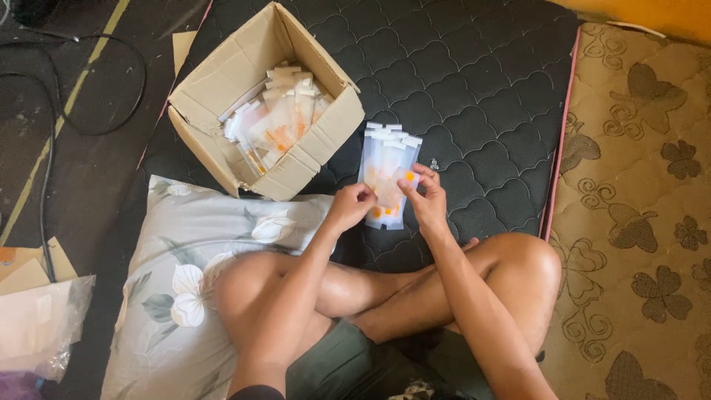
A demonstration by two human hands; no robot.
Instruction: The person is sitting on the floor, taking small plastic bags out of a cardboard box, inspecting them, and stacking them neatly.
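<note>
head view, looking down at a seated person with crossed bare legs. left hand [350,205]: fingers curled and pinched on the near left edge of a fanned stack of clear sachets [386,167], thumb on top. right hand [428,198]: fingers closed on the near right edge of the same stack, thumb pressed on its face. the stack is held between the 2 hands, just above the black quilted mattress [474,81], in front of the knees; each sachet is a long translucent packet with a white strip at its far end and small orange pieces inside; their number cannot be told. a tiny clear object [434,164] lies on the mattress just right of the stack; its kind cannot be told. far left of the hands: an open cardboard box [307,152], flaps up, holding a loose heap of like sachets [278,118]. near left: a pale floral pillow [174,296] under the left knee, touching the box's near side. right: a tan flower-patterned mattress [637,222] abutting the black one along a pink seam. far left edge: dark floor with black cables [52,141], flat cardboard scraps [26,268] and a clear plastic bag [41,326].
</note>
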